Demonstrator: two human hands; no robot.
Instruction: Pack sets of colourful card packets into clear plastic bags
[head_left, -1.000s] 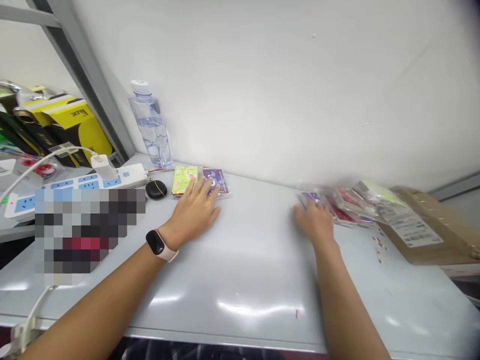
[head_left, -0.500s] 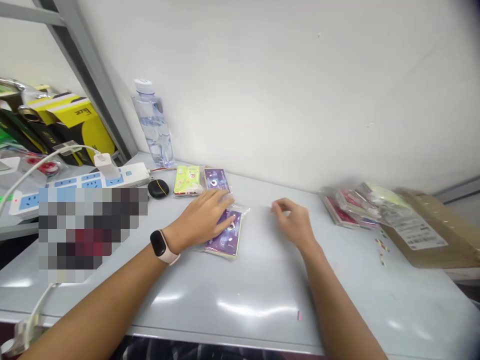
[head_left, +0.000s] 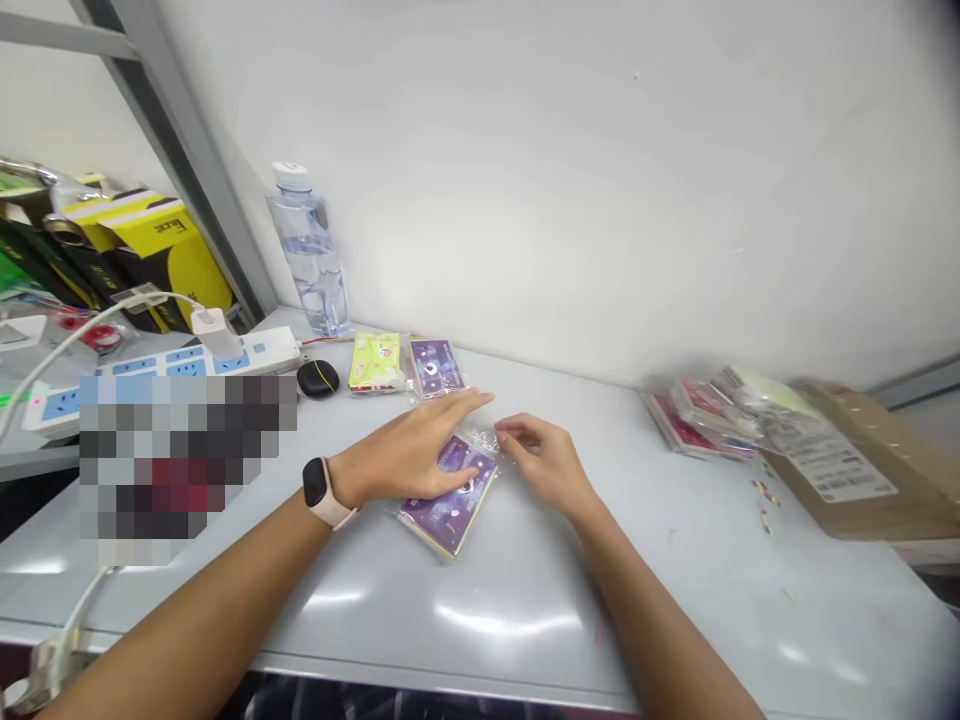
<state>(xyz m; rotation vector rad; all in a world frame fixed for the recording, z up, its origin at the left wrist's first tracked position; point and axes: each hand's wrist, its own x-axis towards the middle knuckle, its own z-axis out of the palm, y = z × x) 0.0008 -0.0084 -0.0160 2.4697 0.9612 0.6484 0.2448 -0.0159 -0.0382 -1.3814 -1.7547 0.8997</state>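
Bagged in clear plastic, a purple booklet-like pack point(head_left: 444, 520) with a starry cover lies slightly turned on the grey desk in front of me. My left hand point(head_left: 409, 450), wearing a watch, rests over its upper left part. Its fingers are stretched out and its thumb lies across the cover. At the pack's upper right corner, my right hand point(head_left: 544, 460) pinches the loose end of the clear plastic bag point(head_left: 486, 437). Behind my left hand are a second purple pack point(head_left: 435, 366) and a yellow-green pack point(head_left: 376, 362).
A water bottle point(head_left: 309, 250) stands against the wall, near a black earbud case point(head_left: 318, 378) and a power strip point(head_left: 277, 350). On the right, bagged red packs point(head_left: 686, 425) lie beside a cardboard box point(head_left: 900, 490). Small scraps dot the desk. A blurred-out patch covers the left.
My right hand has moved left to the pack and taken hold of its plastic. The purple pack has turned clockwise and come slightly nearer; my left hand's fingers have straightened.
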